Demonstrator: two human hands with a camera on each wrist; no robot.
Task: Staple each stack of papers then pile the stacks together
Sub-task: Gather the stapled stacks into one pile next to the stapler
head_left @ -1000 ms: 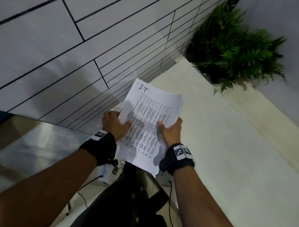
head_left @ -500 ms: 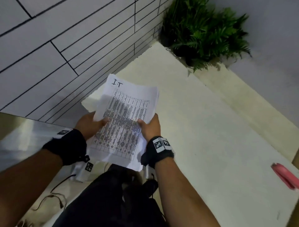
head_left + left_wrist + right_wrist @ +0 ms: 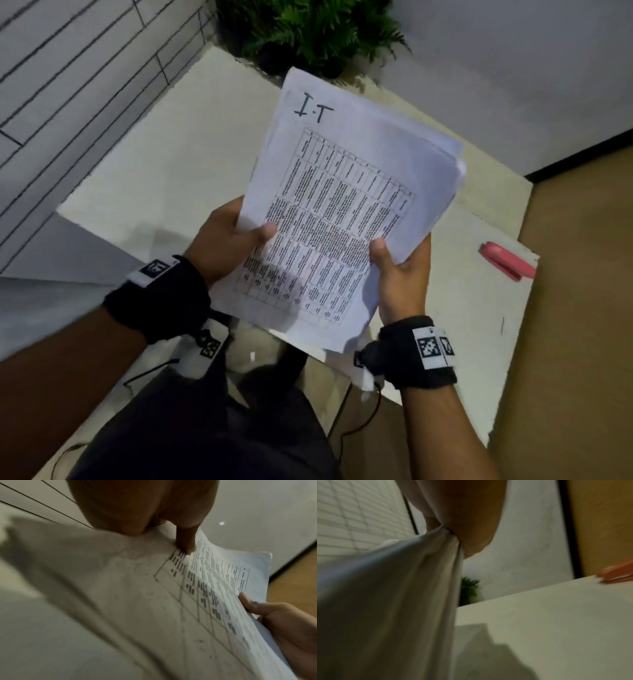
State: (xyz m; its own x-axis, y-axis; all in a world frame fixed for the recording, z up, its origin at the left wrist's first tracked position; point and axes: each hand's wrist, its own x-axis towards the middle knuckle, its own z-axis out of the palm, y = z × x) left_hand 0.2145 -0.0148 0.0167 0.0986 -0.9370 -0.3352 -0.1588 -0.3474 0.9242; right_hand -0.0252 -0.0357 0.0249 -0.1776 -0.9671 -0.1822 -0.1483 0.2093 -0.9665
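Note:
A stack of white papers (image 3: pixel 342 205) with a printed table and a handwritten "I.T" on top is held in the air above the white table (image 3: pixel 154 171). My left hand (image 3: pixel 233 236) grips its left edge, thumb on the top sheet. My right hand (image 3: pixel 400 270) grips the lower right edge, thumb on top. The sheets fan apart slightly at the right edge. The left wrist view shows the stack (image 3: pixel 197 601) with the left thumb (image 3: pixel 186 540) pressing on it. In the right wrist view the papers (image 3: pixel 402 601) hang from my right hand. A pink stapler (image 3: pixel 508 261) lies at the table's right edge.
A green fern plant (image 3: pixel 318 31) stands at the table's far corner by the wall. A tiled wall (image 3: pixel 68 85) runs along the left. Wooden floor (image 3: pixel 582 308) lies to the right of the table. Cables hang below my wrists over my dark trousers (image 3: pixel 205 428).
The view has swung right, bringing the whole pink stapler into sight. Both hands have kept their grip on the stack, which now sits over the table's middle.

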